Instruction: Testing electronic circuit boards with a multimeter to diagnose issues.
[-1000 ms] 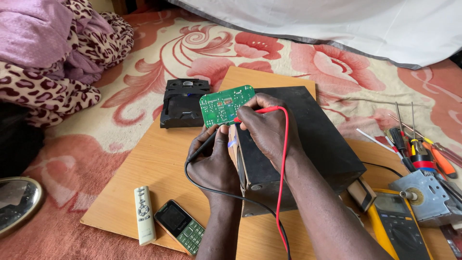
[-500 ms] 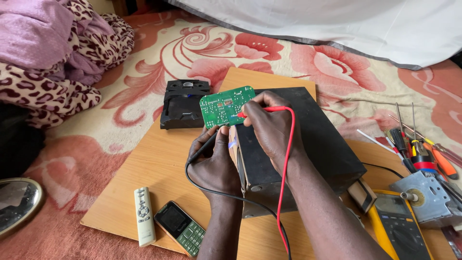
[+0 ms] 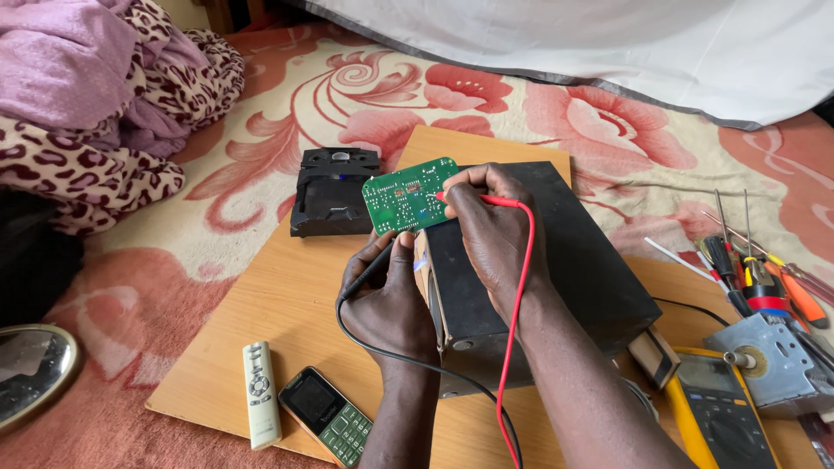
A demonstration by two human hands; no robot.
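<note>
From the head camera, the left hand pinches a black probe with its black lead, its tip hidden under the green printed circuit board, which is propped at the top front edge of the black metal box. The right hand presses a red-wired probe onto the board's solder side. A slipped tip could bridge neighbouring joints (they sit close together). Nearby on the wooden board lie a black disc mechanism, white remote and keypad phone; the yellow multimeter sits right, behind the forearm.
</note>
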